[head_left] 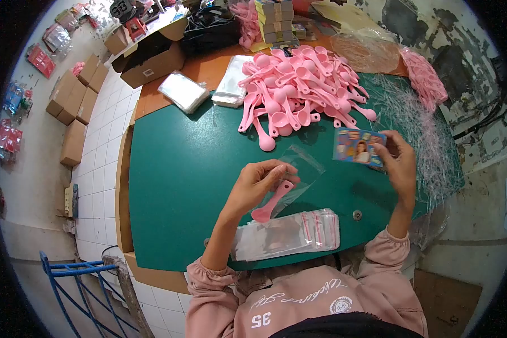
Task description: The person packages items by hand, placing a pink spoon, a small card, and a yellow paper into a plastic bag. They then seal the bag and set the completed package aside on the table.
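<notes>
My left hand [263, 179] is closed in a pinch on a clear plastic bag [308, 172]. A pink spoon [272, 204] hangs below those fingers, its bowl toward me; it appears to be inside the bag. On the right, my right hand [397, 160] grips a colourful printed card [355, 147] by its right end, above the green table. Close to the table's front edge, under my left hand, lies a fanned stack of clear plastic bags [284, 235] with red-marked ends. Beyond both hands rises a large heap of pink spoons [298, 84].
Two packs of clear bags [183, 92] [231, 81] lie left of the heap on the green table [169, 186]. Crumpled plastic wrap [417, 129] covers the right side. An open cardboard box [152, 59] stands at the back left. A blue metal frame [76, 273] is at lower left.
</notes>
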A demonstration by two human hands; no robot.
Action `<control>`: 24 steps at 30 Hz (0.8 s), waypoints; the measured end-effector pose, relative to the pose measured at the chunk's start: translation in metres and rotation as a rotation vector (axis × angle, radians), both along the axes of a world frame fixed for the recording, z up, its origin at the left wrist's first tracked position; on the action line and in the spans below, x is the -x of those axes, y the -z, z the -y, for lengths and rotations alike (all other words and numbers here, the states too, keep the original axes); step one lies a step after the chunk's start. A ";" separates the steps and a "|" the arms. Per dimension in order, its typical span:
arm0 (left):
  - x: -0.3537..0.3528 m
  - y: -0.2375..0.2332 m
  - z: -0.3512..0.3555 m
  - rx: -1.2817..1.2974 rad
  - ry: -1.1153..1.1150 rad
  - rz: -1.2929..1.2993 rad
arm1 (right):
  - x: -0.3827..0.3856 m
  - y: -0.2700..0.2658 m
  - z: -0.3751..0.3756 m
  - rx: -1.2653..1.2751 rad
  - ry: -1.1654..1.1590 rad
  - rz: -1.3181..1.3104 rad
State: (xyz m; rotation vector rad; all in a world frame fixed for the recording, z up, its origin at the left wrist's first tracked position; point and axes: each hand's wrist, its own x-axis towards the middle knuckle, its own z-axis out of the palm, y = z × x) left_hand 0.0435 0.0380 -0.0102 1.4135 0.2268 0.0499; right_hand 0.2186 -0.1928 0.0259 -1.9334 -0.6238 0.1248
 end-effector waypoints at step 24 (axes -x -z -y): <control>0.003 -0.012 0.001 -0.313 0.153 -0.073 | 0.045 -0.034 -0.045 0.170 -0.468 0.008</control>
